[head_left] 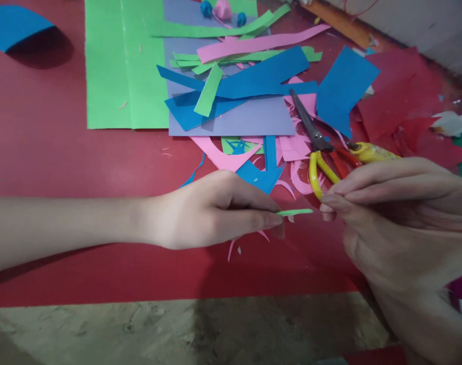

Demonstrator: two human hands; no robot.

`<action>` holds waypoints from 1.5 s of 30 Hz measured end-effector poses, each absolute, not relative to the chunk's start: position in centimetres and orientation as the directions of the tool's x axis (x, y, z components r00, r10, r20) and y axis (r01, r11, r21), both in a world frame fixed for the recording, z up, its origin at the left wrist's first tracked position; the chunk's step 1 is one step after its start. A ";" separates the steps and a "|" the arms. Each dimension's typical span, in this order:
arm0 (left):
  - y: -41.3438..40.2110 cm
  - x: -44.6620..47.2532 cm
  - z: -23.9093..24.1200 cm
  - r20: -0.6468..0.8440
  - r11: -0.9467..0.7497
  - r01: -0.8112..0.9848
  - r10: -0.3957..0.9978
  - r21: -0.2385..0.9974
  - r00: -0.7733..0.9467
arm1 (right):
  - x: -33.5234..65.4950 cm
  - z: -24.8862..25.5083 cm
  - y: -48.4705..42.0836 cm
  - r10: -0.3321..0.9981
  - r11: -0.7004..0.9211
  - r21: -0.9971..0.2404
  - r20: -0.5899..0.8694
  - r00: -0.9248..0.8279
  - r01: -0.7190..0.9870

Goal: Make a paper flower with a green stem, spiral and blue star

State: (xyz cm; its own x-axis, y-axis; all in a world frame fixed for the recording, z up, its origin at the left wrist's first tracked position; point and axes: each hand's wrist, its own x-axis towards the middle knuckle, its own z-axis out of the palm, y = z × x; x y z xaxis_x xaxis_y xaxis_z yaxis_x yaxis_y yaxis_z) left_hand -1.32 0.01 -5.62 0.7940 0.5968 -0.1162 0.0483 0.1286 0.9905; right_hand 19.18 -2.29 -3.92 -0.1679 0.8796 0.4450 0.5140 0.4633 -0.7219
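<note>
Evidently we are handling something very light: a thin green paper strip (299,212), probably flexible, hardly slippery, and easy to crease or tear. We are judging it best held flat between the fingertips, close to one end, without squeezing hard. Our left hand (211,218) is pinching its left end between thumb and fingers, so the free part is sticking out rightward over the red tabletop (82,253). Our right hand (398,218) is hovering just right of that free tip, apart from it, fingertips drawn together; whether they are gripping anything, we cannot tell. Farther off, scissors (317,139) are lying by paper scraps (257,175).
</note>
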 end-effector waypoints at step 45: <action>-0.1 -1.1 -5.8 -0.044 0.129 -0.050 0.636 0.990 0.771 | 19.0 -3.7 -1.9 0.933 0.349 -0.915 0.319 -0.167 0.203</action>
State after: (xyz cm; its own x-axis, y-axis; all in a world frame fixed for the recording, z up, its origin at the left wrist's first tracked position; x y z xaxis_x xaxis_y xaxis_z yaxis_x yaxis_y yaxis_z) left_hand -1.11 -0.10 -5.85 0.7705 0.6359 -0.0440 -0.0501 0.1293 0.9903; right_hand 19.01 -1.88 -3.66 -0.1670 0.9328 0.3194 0.2025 0.3495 -0.9148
